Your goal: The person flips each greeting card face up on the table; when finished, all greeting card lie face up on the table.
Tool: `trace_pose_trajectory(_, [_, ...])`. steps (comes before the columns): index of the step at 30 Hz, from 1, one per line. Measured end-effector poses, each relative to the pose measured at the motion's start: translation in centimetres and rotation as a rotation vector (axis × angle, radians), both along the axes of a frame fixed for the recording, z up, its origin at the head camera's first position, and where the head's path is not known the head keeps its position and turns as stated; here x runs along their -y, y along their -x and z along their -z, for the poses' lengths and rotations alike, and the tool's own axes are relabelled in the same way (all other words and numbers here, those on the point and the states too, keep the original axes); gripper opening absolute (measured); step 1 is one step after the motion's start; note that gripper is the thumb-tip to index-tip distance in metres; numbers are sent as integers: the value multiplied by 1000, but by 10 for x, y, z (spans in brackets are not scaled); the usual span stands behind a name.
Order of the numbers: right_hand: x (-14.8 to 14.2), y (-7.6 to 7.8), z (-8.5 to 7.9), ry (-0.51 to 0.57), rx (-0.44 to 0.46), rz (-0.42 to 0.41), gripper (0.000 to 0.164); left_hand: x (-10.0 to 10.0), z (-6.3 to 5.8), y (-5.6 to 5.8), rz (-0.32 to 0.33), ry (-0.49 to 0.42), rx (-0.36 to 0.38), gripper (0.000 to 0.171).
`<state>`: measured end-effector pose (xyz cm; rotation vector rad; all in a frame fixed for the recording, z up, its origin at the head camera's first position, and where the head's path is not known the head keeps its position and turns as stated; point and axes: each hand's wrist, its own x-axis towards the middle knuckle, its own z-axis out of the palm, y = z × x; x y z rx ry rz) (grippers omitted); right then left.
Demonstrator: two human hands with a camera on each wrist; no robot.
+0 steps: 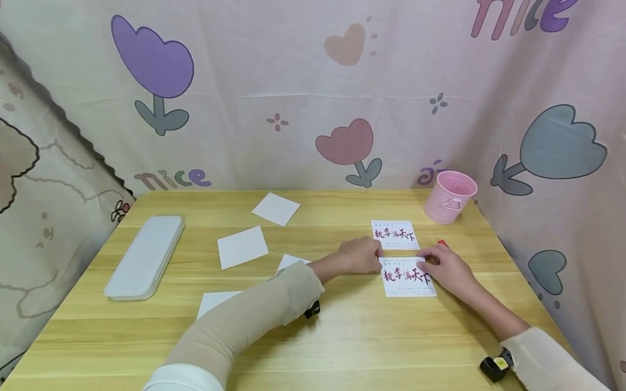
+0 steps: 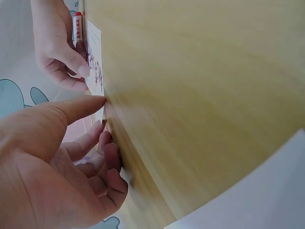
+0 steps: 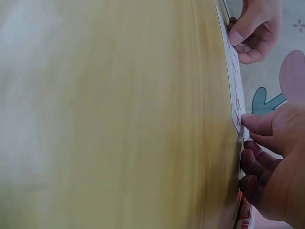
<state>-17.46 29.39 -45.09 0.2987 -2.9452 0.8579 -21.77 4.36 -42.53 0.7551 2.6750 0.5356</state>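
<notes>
A white card with dark red Chinese characters lies face up on the wooden table, between my two hands. My left hand pinches its left edge near the upper corner, thumb on top and the other fingers curled beside it in the left wrist view. At the upper right corner, my right hand pinches the same card between thumb and index finger. Just beyond lies a second card with matching print, a narrow strip of table between them. A red-capped marker lies by my right hand, mostly hidden in the head view.
Several blank white cards are spread over the left and middle of the table, some partly under my left forearm. A white pencil case lies at the far left. At the back right stands a pink bucket, with a patterned curtain behind.
</notes>
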Motion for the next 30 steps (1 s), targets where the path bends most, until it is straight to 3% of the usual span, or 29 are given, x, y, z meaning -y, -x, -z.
trace_pose_trajectory(7, [9, 1, -6, -7, -46, -7, 23, 14, -5, 1, -10, -38, -18, 31])
trace_pose_trajectory(14, [51, 1, -16, 144, -29, -42, 24, 74, -16, 0, -24, -52, -96, 29])
trace_pose_trajectory(22, [118, -4, -19, 295, 81, -180, 31, 149, -14, 10, -95, -158, 28, 26])
trace_pose_trajectory(27, [151, -6, -14, 288, 173, -180, 34, 182, -9, 10, -112, -185, 115, 28])
trace_pose_trajectory(30, [164, -7, -10, 229, 177, -173, 33, 194, -8, 8, -80, -180, 127, 26])
